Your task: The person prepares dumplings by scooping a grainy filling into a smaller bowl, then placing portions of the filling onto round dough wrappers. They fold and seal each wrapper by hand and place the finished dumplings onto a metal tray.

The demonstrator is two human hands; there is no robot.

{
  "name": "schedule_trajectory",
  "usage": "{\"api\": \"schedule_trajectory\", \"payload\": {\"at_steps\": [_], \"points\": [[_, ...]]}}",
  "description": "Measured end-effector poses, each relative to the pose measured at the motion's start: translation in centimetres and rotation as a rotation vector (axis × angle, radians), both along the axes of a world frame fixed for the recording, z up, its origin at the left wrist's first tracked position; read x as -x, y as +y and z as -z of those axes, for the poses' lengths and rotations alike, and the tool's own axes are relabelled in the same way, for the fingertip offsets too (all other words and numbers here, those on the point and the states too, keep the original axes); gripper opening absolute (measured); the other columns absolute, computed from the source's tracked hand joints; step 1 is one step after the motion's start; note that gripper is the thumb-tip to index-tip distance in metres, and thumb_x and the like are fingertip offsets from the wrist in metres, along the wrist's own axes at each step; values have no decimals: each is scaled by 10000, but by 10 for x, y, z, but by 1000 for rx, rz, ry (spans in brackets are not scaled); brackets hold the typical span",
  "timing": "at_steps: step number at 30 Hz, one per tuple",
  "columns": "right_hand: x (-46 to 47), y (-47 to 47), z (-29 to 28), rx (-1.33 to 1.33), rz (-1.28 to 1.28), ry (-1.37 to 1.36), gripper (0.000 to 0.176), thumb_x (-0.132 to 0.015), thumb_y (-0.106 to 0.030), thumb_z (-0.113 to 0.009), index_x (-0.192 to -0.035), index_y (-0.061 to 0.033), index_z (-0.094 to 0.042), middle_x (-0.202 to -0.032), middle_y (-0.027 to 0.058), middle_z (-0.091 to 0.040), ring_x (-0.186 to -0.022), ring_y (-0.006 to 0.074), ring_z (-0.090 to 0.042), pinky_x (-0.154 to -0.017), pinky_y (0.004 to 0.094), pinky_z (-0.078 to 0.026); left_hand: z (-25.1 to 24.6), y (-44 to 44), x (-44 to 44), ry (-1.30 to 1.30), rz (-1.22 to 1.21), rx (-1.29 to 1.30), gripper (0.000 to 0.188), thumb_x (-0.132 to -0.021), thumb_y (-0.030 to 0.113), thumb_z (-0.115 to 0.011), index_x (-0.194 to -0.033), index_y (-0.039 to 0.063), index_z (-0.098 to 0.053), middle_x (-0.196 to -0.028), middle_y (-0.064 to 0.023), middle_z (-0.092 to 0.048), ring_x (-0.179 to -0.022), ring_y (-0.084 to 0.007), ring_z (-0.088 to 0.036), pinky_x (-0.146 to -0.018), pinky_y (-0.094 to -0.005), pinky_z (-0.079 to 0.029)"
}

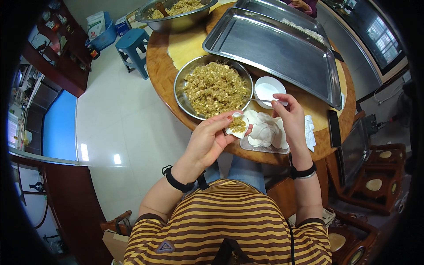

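Observation:
My left hand (212, 134) holds a round dumpling wrapper (240, 132) cupped in its fingers, with a dab of chopped filling (237, 125) on it. Between thumb and fingers, my right hand (289, 111) grips the handle of a slim metal utensil (263, 100). Its tip reaches the edge of a steel bowl (177, 86) heaped with filling (215, 89); the tip's shape is hard to see. Behind that utensil stands a white bowl (270, 86) with something white inside. Below my right hand, a pile of wrappers (263, 131) lies on a clear tray (261, 149).
Two steel trays (275, 54) overlap at the back; the farther holds a row of white pieces (303, 29). A large basin (179, 23) of filling sits back left on the round wooden table (159, 66). Another person's hand (299, 4) shows beyond. A blue stool (132, 49) stands left.

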State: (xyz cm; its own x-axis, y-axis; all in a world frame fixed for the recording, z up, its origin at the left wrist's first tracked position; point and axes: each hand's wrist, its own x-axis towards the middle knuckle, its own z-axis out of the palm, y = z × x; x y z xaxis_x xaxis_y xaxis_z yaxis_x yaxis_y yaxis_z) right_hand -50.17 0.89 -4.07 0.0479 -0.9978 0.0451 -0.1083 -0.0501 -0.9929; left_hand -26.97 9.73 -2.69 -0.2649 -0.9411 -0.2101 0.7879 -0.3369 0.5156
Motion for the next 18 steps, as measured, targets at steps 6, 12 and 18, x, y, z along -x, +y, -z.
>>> {"api": "schedule_trajectory", "payload": {"at_steps": [6,12,18], "points": [[-7,-21,6,15,-14,-53,212,-991,-162,-664,-1075,33,-680,-794,32,-660,-642,64,-577,-572,221,-453,2,2,-3,42,-13,-8,398,-1037,58,-449,-1360,-173,-469,-1333,-307,-573,-1241,-454,-591,-1107,-515,-471],[-15,-5,-9,333,-98,255,131,-1011,-126,-625,-1053,-6,-660,-858,70,-694,-664,117,-645,-611,254,-517,7,2,-8,52,-32,-7,400,-1035,66,-467,-1352,-178,-465,-1349,-295,-566,-1245,-456,-587,-1115,-519,-466],[-19,13,-45,820,-156,439,106,-934,26,-636,-1025,-23,-658,-888,118,-694,-735,254,-692,-659,329,-539,7,2,-10,66,-37,-30,389,-1039,77,-478,-1337,-174,-480,-1351,-289,-568,-1257,-441,-583,-1121,-514,-462]]}}
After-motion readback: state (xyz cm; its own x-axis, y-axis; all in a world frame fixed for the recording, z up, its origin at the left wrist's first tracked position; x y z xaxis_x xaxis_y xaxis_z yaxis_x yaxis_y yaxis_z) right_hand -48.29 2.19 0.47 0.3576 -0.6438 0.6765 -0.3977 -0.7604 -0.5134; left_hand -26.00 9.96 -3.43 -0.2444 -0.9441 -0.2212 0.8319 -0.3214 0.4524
